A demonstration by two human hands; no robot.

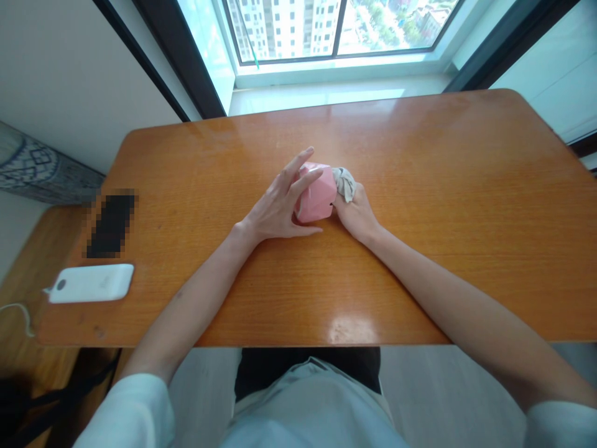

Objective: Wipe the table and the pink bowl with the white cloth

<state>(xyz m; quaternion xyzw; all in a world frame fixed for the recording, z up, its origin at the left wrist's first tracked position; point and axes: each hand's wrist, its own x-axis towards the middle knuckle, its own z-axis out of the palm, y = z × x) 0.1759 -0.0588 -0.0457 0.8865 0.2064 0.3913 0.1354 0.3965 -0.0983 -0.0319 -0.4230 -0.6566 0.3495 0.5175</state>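
Note:
A small pink faceted object [321,198], perhaps a pot or box, is at the middle of the table. My left hand [282,202] is around its left side, one finger across its top and the others spread. The left thumb lies along the near side. My right hand [357,214] is closed on a crumpled light grey cloth [344,183], beside the object's right face. A small dark notch shows low on that face. The right fingertips are partly hidden behind the cloth and object.
On the left of the brown wooden table [443,205] lie a white power-bank-like device [92,283] with a cable and a dark pixelated rectangle [111,225]. A window sill [326,96] borders the far edge. Patterned fabric [41,165] hangs at the left.

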